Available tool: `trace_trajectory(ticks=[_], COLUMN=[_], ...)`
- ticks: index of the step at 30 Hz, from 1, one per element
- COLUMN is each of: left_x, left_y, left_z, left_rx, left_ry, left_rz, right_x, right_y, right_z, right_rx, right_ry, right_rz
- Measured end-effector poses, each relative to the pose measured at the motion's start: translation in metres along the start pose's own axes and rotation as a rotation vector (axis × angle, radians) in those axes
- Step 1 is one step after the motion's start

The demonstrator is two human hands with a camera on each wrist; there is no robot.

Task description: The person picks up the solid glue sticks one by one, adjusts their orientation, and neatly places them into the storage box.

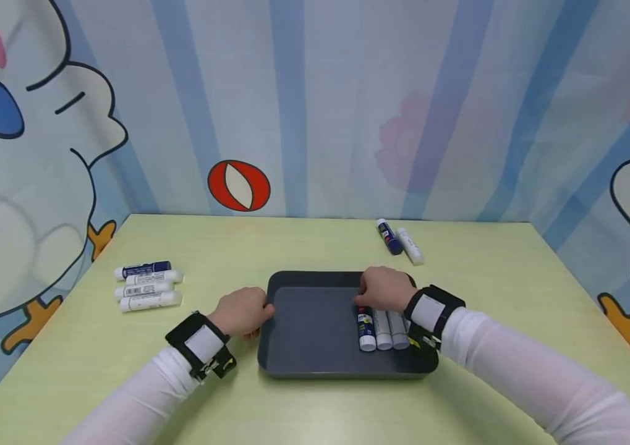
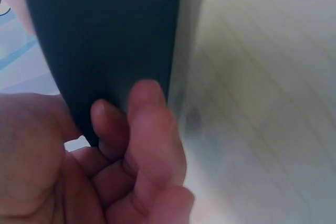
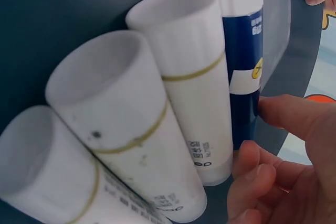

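Observation:
A dark grey tray (image 1: 315, 334) lies on the table. My left hand (image 1: 242, 312) grips its left rim, thumb at the top edge and curled fingers (image 2: 152, 129) against the outer side wall. Inside the tray on the right, a blue glue stick with a white cap (image 1: 366, 327) lies beside white glue sticks (image 1: 383, 330); the right wrist view shows three white ones in a row. My right hand (image 1: 387, 288) pinches the far end of the blue glue stick (image 3: 242, 77) between thumb (image 3: 283, 111) and fingers. In the head view that hand and wrist strap partly cover the sticks.
On the left of the table (image 1: 209, 247) lie several glue sticks (image 1: 149, 286), one blue and the others white. Behind the tray, near the back edge, are a blue glue stick (image 1: 389, 237) and a white one (image 1: 410, 246). A printed curtain (image 1: 326, 111) hangs behind the table.

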State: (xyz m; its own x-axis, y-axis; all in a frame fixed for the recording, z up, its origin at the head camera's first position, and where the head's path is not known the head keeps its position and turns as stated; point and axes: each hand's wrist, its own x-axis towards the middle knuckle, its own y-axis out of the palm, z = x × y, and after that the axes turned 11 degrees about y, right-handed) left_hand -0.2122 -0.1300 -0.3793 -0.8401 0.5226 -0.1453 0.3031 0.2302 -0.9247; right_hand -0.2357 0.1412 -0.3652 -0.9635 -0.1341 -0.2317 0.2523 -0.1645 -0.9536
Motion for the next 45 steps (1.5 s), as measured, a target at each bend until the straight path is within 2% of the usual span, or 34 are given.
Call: trace_trajectory(ticks=[7,12,19,22,27,30,33,36,41,45], left_x=[-0.001,-0.001,-0.002,-0.002,-0.003,-0.002,-0.001,0.0,0.0,0.0], left_y=[-0.001,-0.001,0.0,0.0,0.001,0.0,-0.001,0.0,0.003,0.004], left_z=[-0.002,-0.002,-0.003,-0.003,-0.004,-0.004,-0.003,-0.001,0.001,0.003], left_rx=[0.001,0.009,0.01,0.005,-0.001,-0.001,0.006,0.009,0.0,-0.006], left_ry=[0.001,0.0,0.005,0.001,-0.001,0.008,0.017,0.019,0.02,0.015], left_rz=[-0.003,-0.003,-0.008,-0.01,-0.017,-0.022,-0.026,-0.025,-0.022,-0.025], right_x=[0.001,-0.001,-0.004,-0.003,-0.002,0.001,0.007,0.017,0.033,0.046], right_y=[-0.001,-0.008,-0.031,-0.038,-0.047,-0.051,-0.051,-0.048,-0.035,-0.025], right_z=[-0.002,-0.009,-0.023,-0.034,-0.06,-0.076,-0.09,-0.102,-0.116,-0.119], right_rx=[0.009,0.075,0.199,0.277,0.408,0.451,0.469,0.456,0.385,0.354], right_ry=[-0.002,-0.036,-0.041,-0.036,-0.013,0.024,0.06,0.078,0.113,0.163], right_rz=[-0.007,-0.076,-0.167,-0.227,-0.375,-0.459,-0.498,-0.478,-0.373,-0.311])
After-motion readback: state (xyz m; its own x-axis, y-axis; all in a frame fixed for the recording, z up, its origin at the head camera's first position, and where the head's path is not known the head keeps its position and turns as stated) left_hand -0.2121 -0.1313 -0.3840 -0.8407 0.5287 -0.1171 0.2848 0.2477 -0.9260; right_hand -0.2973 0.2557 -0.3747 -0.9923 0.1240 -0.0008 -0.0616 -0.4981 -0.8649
